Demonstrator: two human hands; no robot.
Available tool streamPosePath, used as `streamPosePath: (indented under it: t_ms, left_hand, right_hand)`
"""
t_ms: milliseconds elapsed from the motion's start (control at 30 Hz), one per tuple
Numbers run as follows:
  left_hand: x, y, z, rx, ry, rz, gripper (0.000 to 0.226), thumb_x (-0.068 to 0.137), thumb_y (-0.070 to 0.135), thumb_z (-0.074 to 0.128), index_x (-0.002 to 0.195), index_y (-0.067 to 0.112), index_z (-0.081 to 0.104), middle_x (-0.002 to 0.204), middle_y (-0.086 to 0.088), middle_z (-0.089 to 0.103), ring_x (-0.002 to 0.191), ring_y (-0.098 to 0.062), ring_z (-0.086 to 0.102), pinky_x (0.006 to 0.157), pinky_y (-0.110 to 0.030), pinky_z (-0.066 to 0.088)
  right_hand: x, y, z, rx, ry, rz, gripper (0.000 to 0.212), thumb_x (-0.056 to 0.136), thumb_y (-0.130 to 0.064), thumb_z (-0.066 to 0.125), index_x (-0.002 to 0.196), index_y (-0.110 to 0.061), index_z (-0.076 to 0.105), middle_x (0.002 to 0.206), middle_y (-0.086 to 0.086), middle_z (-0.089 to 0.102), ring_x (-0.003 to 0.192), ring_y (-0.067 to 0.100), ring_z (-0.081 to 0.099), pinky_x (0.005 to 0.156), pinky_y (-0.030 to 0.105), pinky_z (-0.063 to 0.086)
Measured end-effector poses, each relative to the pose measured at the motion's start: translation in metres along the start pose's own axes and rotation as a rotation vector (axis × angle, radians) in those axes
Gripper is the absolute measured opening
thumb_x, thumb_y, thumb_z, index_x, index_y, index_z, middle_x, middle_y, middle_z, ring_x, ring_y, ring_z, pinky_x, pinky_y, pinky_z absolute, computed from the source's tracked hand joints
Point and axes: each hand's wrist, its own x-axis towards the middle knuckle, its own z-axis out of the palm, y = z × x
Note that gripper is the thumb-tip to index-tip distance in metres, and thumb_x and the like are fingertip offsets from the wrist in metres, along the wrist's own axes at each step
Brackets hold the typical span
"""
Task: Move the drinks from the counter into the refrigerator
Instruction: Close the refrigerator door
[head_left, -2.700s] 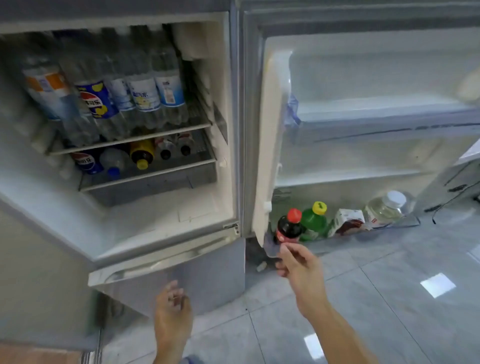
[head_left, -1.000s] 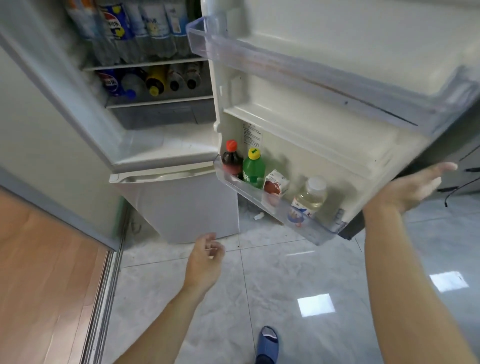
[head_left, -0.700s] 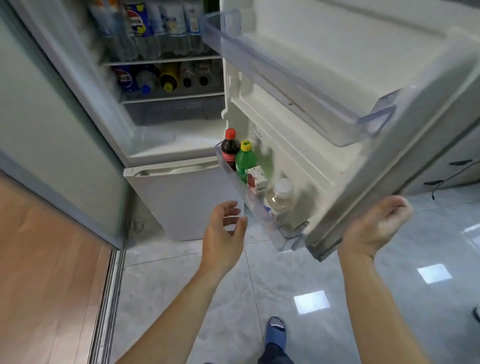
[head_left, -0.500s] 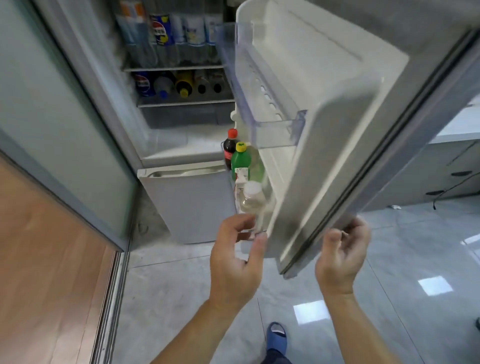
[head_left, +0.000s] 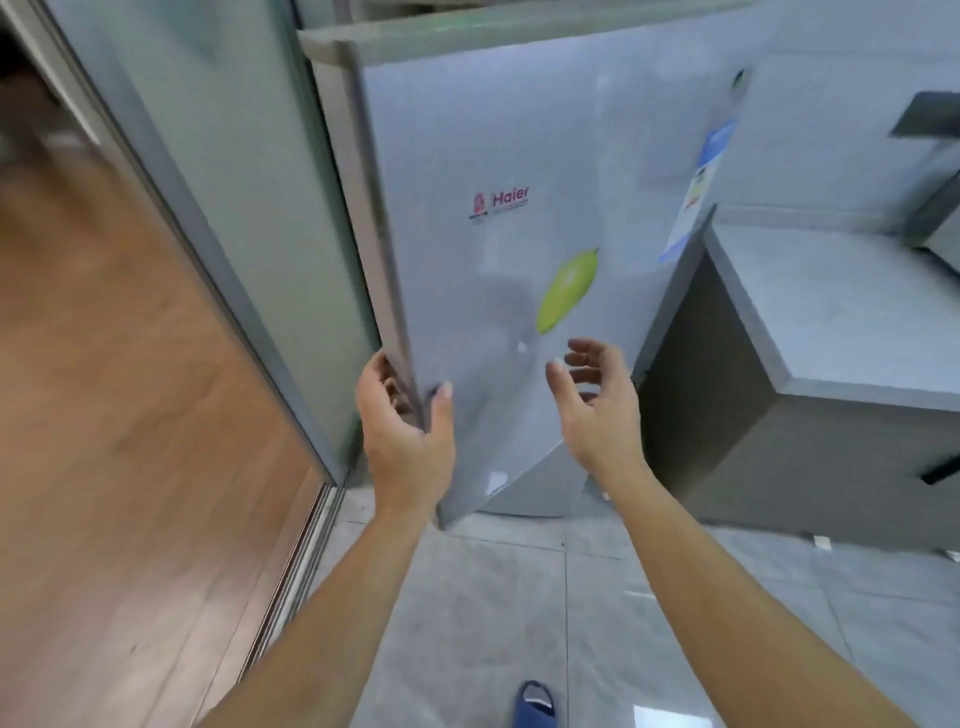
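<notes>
Right in front of the camera, the refrigerator door (head_left: 498, 270) was seen from its grey outer side, swung nearly shut, so nothing of the inside could be made out. The drinks themselves weren't visible anywhere, so where they sat couldn't be told from this view.

The left hand (head_left: 402, 426) was wrapped around the door's free edge low down, thumb pressed on the front face and the other fingers tucked behind the edge, so that edge was being grasped. The right hand (head_left: 597, 400) was held just in front of the door's lower part, fingers spread and loosely curled, nothing held in it; whether the fingertips actually touched the surface couldn't be told, tbh, the shot was a bit blurry.

On the door, a red brand logo (head_left: 501, 200) was stuck near the middle, with a green leaf-shaped sticker (head_left: 566, 291) below it and a blue-and-white label (head_left: 701, 182) up near the right edge. A grey counter (head_left: 831, 306) was set just right of the fridge, dark cabinet fronts under it. To the left, a frosted glass panel (head_left: 218, 156) in a metal frame was standing beside the fridge, and a wooden floor (head_left: 104, 415) was laid beyond it. Pale tiles (head_left: 597, 597) were underfoot, and a blue slipper (head_left: 535, 704) was caught at the bottom edge.
</notes>
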Motion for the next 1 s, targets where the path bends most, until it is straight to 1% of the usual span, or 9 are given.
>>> streamPosePath:
  t_ms: [67,167,333,433,533,667,767,867,1000]
  left_hand:
    - [0.038,-0.008,0.001,0.035,0.045,-0.023,0.072,0.078,0.045,0.068,0.14,0.023,0.04,0.129,0.001,0.058,0.111,-0.013,0.062,0.095,-0.044,0.054]
    - [0.091,-0.018,-0.001,0.126,0.028,-0.047,0.071,0.075,0.049,0.067,0.137,0.024,0.043,0.127,0.003,0.06,0.109,-0.012,0.063,0.096,-0.041,0.054]
    - [0.163,-0.028,0.01,0.214,0.018,-0.021,0.052,0.085,0.031,0.067,0.132,0.026,0.046,0.126,0.004,0.059,0.111,-0.015,0.06,0.1,-0.045,0.05]
    - [0.197,-0.029,0.023,0.265,0.007,-0.07,0.059,0.084,0.043,0.067,0.136,0.031,0.042,0.13,0.012,0.055,0.116,-0.01,0.057,0.102,-0.041,0.048]
    - [0.231,-0.028,0.039,0.207,-0.027,-0.126,0.067,0.079,0.048,0.07,0.136,0.023,0.044,0.134,0.006,0.058,0.12,-0.013,0.058,0.105,-0.043,0.048]
    - [0.273,-0.029,0.062,0.167,-0.054,-0.177,0.086,0.064,0.059,0.068,0.138,0.021,0.044,0.132,0.004,0.06,0.12,-0.012,0.06,0.106,-0.043,0.048]
    - [0.301,-0.032,0.078,0.156,-0.105,-0.193,0.081,0.066,0.056,0.07,0.136,0.023,0.045,0.131,0.004,0.062,0.12,-0.013,0.06,0.106,-0.043,0.047]
    - [0.324,-0.035,0.093,0.145,-0.137,-0.222,0.089,0.073,0.055,0.072,0.145,0.017,0.036,0.141,0.001,0.056,0.129,-0.017,0.054,0.11,-0.043,0.043]
    - [0.339,-0.041,0.105,0.207,-0.055,-0.2,0.082,0.075,0.056,0.076,0.136,0.014,0.04,0.136,-0.001,0.057,0.126,-0.021,0.054,0.104,-0.031,0.041]
  right_hand:
    - [0.031,0.001,0.009,-0.025,-0.002,-0.001,0.032,0.091,-0.033,0.069,0.119,-0.023,0.055,0.111,-0.001,0.061,0.095,0.013,0.061,0.07,0.014,0.05]
    - [0.077,0.003,0.016,-0.089,0.014,-0.052,0.037,0.089,-0.036,0.07,0.12,-0.025,0.054,0.113,-0.006,0.056,0.095,0.009,0.057,0.077,0.028,0.054]
    - [0.145,0.001,0.022,-0.123,0.005,-0.133,0.04,0.088,-0.034,0.071,0.122,-0.02,0.054,0.112,-0.006,0.054,0.096,0.013,0.056,0.086,0.04,0.053]
    - [0.172,0.002,0.03,-0.144,-0.018,-0.136,0.04,0.087,-0.032,0.071,0.122,-0.019,0.054,0.111,-0.007,0.053,0.096,0.014,0.054,0.09,0.037,0.049]
    - [0.192,0.004,0.038,-0.188,-0.031,-0.171,0.044,0.087,-0.031,0.071,0.125,-0.016,0.053,0.111,-0.006,0.051,0.103,0.016,0.052,0.093,0.03,0.043]
    - [0.214,0.006,0.05,-0.25,-0.029,-0.161,0.045,0.087,-0.03,0.071,0.126,-0.018,0.052,0.112,-0.009,0.049,0.11,0.013,0.048,0.083,0.016,0.029]
    - [0.228,0.007,0.06,-0.281,-0.012,-0.139,0.047,0.087,-0.032,0.071,0.127,-0.021,0.051,0.117,-0.006,0.051,0.11,0.012,0.046,0.084,0.018,0.028]
    - [0.237,0.01,0.07,-0.309,0.024,-0.13,0.049,0.086,-0.033,0.072,0.128,-0.023,0.049,0.121,-0.004,0.051,0.103,0.006,0.039,0.084,0.022,0.031]
    - [0.239,0.014,0.084,-0.353,0.119,-0.124,0.049,0.083,-0.037,0.073,0.123,-0.026,0.047,0.118,-0.009,0.048,0.101,0.005,0.037,0.078,0.027,0.034]
